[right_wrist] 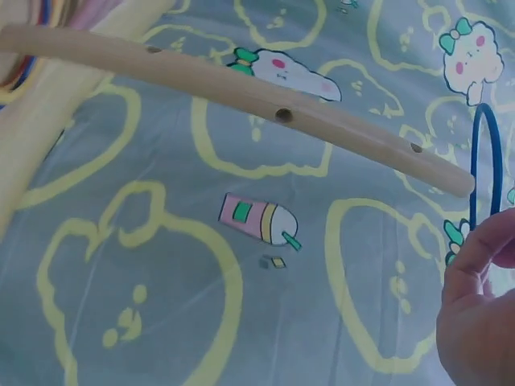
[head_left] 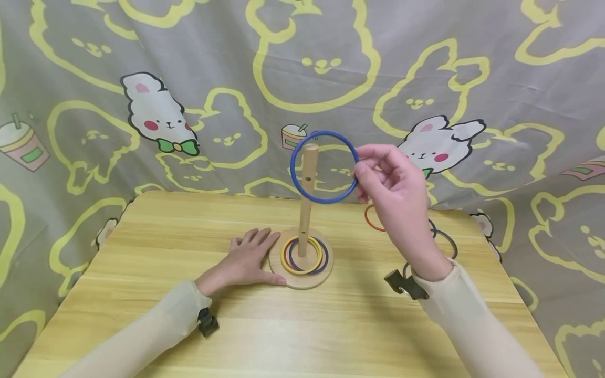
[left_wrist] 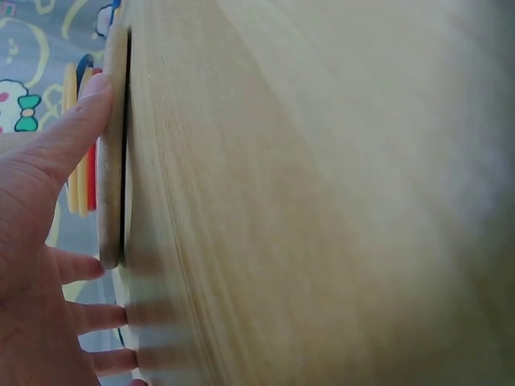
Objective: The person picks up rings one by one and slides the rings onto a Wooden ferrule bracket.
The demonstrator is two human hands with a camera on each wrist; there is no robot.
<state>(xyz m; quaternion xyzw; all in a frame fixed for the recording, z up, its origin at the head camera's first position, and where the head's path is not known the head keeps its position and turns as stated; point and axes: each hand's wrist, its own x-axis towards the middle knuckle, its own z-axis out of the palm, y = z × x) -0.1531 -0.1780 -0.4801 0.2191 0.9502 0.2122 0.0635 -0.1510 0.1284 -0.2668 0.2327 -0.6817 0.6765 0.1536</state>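
Observation:
My right hand (head_left: pixel 394 191) pinches a blue ring (head_left: pixel 294 176) by its right side, between thumb and fingers. In the head view the ring frames the top of an upright wooden peg (head_left: pixel 305 210); the right wrist view has it right at the peg's tip (right_wrist: pixel 463 183). The peg stands on a round wooden base (head_left: pixel 279 270). Around its foot lie a yellow ring (head_left: pixel 285 265), a dark blue ring (head_left: pixel 326 257) and some red. My left hand (head_left: pixel 246 260) rests at the base's left edge, fingers spread and thumb on the rim (left_wrist: pixel 111 177).
More rings lie on the wooden table (head_left: pixel 189 231) at the right, partly hidden behind my right arm: a red ring (head_left: pixel 369 223) and a dark ring (head_left: pixel 451 241). A grey patterned cloth (head_left: pixel 227 63) hangs behind the table and at its sides.

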